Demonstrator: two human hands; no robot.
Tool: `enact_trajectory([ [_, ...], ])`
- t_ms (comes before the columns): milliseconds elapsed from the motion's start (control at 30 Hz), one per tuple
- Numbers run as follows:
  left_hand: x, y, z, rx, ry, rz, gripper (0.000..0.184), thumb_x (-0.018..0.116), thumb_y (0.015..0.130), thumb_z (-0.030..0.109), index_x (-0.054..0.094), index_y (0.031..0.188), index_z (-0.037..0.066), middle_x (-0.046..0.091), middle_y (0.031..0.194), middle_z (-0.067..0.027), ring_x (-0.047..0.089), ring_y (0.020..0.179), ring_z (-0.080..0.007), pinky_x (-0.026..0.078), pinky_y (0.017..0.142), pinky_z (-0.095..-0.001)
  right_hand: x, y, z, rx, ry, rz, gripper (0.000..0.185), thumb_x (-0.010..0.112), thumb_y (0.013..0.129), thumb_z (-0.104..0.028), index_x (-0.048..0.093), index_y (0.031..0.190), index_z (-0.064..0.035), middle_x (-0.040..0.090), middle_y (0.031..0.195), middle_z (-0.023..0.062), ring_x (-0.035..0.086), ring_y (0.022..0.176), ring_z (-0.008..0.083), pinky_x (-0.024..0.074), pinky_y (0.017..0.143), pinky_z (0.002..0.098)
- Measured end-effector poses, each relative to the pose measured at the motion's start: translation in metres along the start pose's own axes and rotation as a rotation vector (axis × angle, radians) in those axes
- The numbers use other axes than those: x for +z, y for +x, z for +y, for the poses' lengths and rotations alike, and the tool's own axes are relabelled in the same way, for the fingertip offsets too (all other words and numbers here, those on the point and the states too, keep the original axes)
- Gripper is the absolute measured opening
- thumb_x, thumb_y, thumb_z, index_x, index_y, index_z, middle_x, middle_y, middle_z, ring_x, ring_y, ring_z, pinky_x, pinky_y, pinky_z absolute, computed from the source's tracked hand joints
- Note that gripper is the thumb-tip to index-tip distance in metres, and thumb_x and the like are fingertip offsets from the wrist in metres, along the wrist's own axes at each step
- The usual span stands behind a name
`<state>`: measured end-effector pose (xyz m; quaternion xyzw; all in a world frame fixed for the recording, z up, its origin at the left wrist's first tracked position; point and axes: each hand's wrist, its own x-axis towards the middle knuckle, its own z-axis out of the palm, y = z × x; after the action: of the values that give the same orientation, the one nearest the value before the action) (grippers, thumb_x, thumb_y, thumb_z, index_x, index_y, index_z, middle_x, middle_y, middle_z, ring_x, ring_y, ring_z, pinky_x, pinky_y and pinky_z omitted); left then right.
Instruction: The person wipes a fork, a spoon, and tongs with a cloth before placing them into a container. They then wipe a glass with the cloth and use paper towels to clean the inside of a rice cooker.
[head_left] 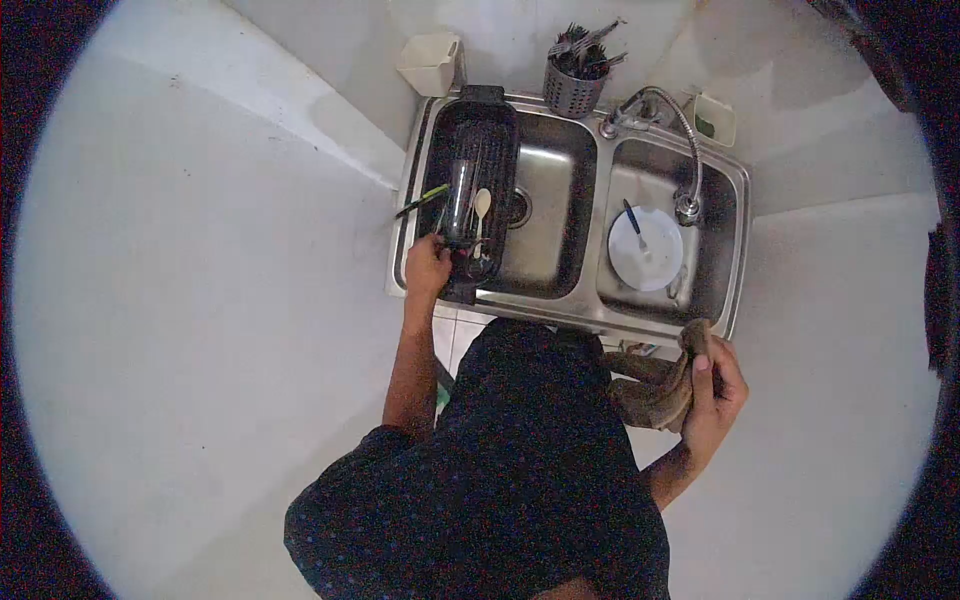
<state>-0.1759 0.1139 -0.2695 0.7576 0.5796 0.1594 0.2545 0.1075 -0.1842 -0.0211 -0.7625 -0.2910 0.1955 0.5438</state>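
My left hand [428, 266] reaches over the left rim of the sink, its fingers curled at the near end of a clear drinking glass [461, 195]. The glass lies in a black dish rack [492, 125] set across the left basin; where the fingertips meet it is partly hidden. A pale wooden spoon [483, 204] lies beside the glass, and a green and black utensil [421, 201] sticks out over the rack's left side. My right hand [718, 392] is closed on a bunched brown cloth [655, 392], held in front of the sink's near right corner.
In the right basin [718, 225] a white plate [660, 262] carries a dark-handled utensil [632, 217]. The flexible faucet [690, 135] bends over that basin. A metal cutlery holder [574, 94], a white container [430, 64] and another container [714, 118] stand along the back.
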Motion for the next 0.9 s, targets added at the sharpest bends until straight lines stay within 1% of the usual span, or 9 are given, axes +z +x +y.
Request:
enact_trajectory([
  [67, 0.008, 0.009, 0.001, 0.099, -0.115, 0.053, 0.021, 0.066, 0.081, 0.017, 0.068, 0.095, 0.001, 0.068, 0.087, -0.0213, 0.066, 0.085, -0.0389, 0.052, 0.074, -0.0473, 0.004, -0.004, 0.000, 0.019, 0.017, -0.017, 0.028, 0.063, 0.092, -0.018, 0.068, 0.111, 0.0023, 0.066, 0.104, 0.0112, 0.060, 0.096, 0.0207, 0.0458, 0.086, 0.0320],
  [167, 0.012, 0.040, 0.049, 0.097, -0.156, -0.063, 0.020, 0.066, 0.082, 0.019, 0.068, 0.091, 0.001, 0.068, 0.085, -0.0209, 0.066, 0.082, -0.0391, 0.052, 0.073, -0.0467, 0.012, -0.004, -0.012, 0.036, 0.035, -0.050, 0.022, 0.063, 0.092, -0.011, 0.067, 0.107, 0.0052, 0.064, 0.105, 0.0105, 0.058, 0.098, 0.0184, 0.0424, 0.092, 0.0306],
  [267, 0.021, 0.087, 0.080, 0.211, -0.177, 0.065, 0.020, 0.064, 0.083, 0.020, 0.069, 0.089, 0.002, 0.068, 0.087, -0.0215, 0.067, 0.084, -0.0384, 0.053, 0.074, -0.0467, 0.015, 0.000, -0.022, -0.087, -0.049, -0.100, 0.027, 0.063, 0.092, -0.018, 0.067, 0.108, 0.0033, 0.066, 0.100, 0.0134, 0.061, 0.092, 0.0218, 0.0468, 0.083, 0.0322],
  [367, 0.036, 0.150, 0.090, 0.262, 0.001, 0.135, 0.021, 0.064, 0.081, 0.021, 0.070, 0.091, 0.002, 0.069, 0.090, -0.0211, 0.068, 0.087, -0.0376, 0.054, 0.076, -0.0467, 0.013, -0.006, -0.022, -0.102, -0.043, -0.083, 0.026, 0.063, 0.092, -0.017, 0.067, 0.106, 0.0036, 0.066, 0.098, 0.0142, 0.061, 0.090, 0.0228, 0.0471, 0.082, 0.0327],
  [467, 0.042, 0.191, 0.094, 0.163, 0.192, 0.021, 0.021, 0.064, 0.079, 0.021, 0.071, 0.092, 0.006, 0.070, 0.094, -0.0195, 0.068, 0.091, -0.0374, 0.054, 0.080, -0.0482, 0.007, -0.018, -0.024, -0.047, -0.080, -0.015, 0.024, 0.063, 0.091, -0.015, 0.067, 0.104, 0.0038, 0.066, 0.098, 0.0144, 0.061, 0.090, 0.0231, 0.0470, 0.082, 0.0332],
  [567, 0.055, 0.225, 0.085, 0.053, 0.340, -0.256, 0.031, 0.065, 0.078, 0.021, 0.068, 0.104, 0.005, 0.068, 0.111, -0.0197, 0.064, 0.107, -0.0368, 0.052, 0.089, -0.0510, -0.002, -0.033, -0.012, -0.014, -0.036, 0.075, 0.023, 0.063, 0.091, -0.015, 0.066, 0.102, 0.0047, 0.066, 0.097, 0.0139, 0.061, 0.089, 0.0229, 0.0470, 0.081, 0.0336],
  [667, 0.073, 0.249, 0.070, 0.163, 0.351, -0.418, 0.041, 0.066, 0.076, 0.020, 0.064, 0.112, 0.002, 0.064, 0.119, -0.0224, 0.061, 0.114, -0.0372, 0.051, 0.092, -0.0505, -0.009, -0.046, -0.009, 0.111, -0.044, 0.159, 0.024, 0.063, 0.092, -0.018, 0.067, 0.102, 0.0042, 0.066, 0.095, 0.0126, 0.060, 0.088, 0.0217, 0.0470, 0.081, 0.0325],
  [767, 0.163, 0.312, -0.001, 0.143, 0.392, -0.407, 0.048, 0.067, 0.075, 0.019, 0.060, 0.119, 0.001, 0.060, 0.124, -0.0241, 0.059, 0.116, -0.0393, 0.050, 0.094, -0.0508, -0.014, -0.052, -0.004, 0.162, -0.059, 0.189, 0.026, 0.063, 0.093, -0.020, 0.067, 0.102, 0.0034, 0.065, 0.094, 0.0122, 0.060, 0.087, 0.0210, 0.0469, 0.080, 0.0316],
  [900, 0.177, 0.321, -0.018, 0.213, 0.345, -0.474, 0.048, 0.067, 0.076, 0.020, 0.058, 0.119, 0.001, 0.059, 0.124, -0.0261, 0.059, 0.116, -0.0415, 0.051, 0.093, -0.0506, -0.016, -0.053, -0.004, 0.205, -0.096, 0.223, 0.027, 0.063, 0.093, -0.022, 0.068, 0.103, 0.0029, 0.065, 0.094, 0.0121, 0.060, 0.087, 0.0206, 0.0469, 0.079, 0.0314],
])
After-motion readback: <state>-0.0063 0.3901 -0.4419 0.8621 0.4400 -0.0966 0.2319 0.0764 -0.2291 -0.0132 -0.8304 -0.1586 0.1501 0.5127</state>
